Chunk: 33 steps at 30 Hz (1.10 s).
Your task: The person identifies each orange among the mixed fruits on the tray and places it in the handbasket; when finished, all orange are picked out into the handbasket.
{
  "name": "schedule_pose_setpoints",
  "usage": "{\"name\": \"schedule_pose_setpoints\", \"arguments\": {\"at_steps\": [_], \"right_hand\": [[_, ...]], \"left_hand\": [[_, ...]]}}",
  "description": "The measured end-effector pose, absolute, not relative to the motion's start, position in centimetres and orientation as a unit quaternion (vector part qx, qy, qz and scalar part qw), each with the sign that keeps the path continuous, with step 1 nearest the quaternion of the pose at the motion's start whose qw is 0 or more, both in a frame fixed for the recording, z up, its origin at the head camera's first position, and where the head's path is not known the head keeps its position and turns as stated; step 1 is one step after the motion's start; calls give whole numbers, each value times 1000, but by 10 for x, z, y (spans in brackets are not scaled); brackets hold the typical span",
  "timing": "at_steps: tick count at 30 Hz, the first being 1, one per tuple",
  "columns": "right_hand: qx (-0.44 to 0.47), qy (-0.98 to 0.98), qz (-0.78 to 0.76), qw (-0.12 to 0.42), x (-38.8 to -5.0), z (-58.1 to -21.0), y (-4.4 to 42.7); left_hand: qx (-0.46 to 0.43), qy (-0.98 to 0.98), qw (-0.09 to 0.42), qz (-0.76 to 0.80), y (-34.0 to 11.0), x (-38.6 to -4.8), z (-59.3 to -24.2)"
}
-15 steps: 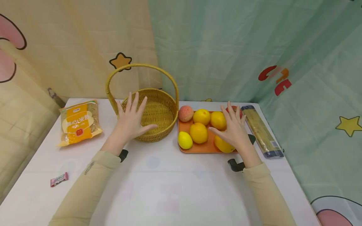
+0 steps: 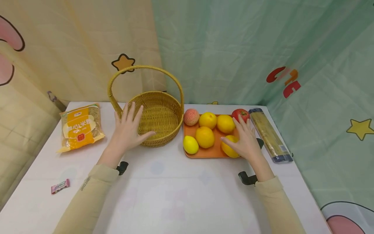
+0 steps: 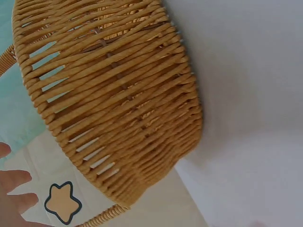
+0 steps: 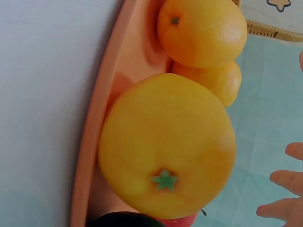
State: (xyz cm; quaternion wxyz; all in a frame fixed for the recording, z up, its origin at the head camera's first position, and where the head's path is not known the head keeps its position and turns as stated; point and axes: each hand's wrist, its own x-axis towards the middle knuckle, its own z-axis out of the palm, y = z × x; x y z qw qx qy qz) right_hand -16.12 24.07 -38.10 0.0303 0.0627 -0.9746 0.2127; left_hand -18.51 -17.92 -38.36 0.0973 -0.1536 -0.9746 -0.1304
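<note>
In the head view my left hand (image 2: pixel 125 133), fingers spread, is over the near left side of a wicker basket (image 2: pixel 159 118) with a tall handle. The left wrist view has the basket's woven side (image 3: pixel 113 94) close up, and fingertips at the lower left edge. My right hand (image 2: pixel 246 141), also spread, is above the right end of an orange tray (image 2: pixel 214 152), nearest a yellow-orange fruit (image 2: pixel 229 148) and a red one (image 2: pixel 241 114). In the right wrist view that yellow-orange fruit (image 4: pixel 165 142) fills the middle, with the fingers (image 4: pixel 289 182) at the right edge. Neither hand holds anything.
The tray also bears a pink fruit (image 2: pixel 191 117), a lemon (image 2: pixel 191 145) and several orange fruits (image 2: pixel 205 137). A yellow food bag (image 2: pixel 81 127) lies at the left, a small pink packet (image 2: pixel 60 186) nearer the front. A long noodle pack (image 2: pixel 270 135) lies right of the tray.
My left hand has moved left and slightly nearer the front edge. My right hand has shifted a little right and toward the front, uncovering more of the red fruit.
</note>
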Motion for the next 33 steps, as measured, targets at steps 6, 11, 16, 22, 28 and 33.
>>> {"name": "schedule_pose_setpoints", "arguments": {"at_steps": [6, 11, 16, 22, 28, 33], "right_hand": [[30, -970, 242, 0, -156, -390, 245], [10, -967, 255, -22, -152, -399, 248], [-5, -960, 278, -11, -148, -408, 247], [-24, -952, 307, 4, -145, -417, 243], [-45, -954, 296, -2, -145, -423, 239], [-36, -960, 279, 1, -144, -426, 234]], "left_hand": [[-137, -970, 86, -182, -188, -178, -391], [-101, -960, 83, -248, -195, -171, -400], [-50, -943, 95, -316, -201, -165, -410], [10, -927, 98, -362, -206, -163, -420], [71, -895, 54, -437, -207, -167, -427], [119, -847, 6, -518, -206, -169, -431]]}}
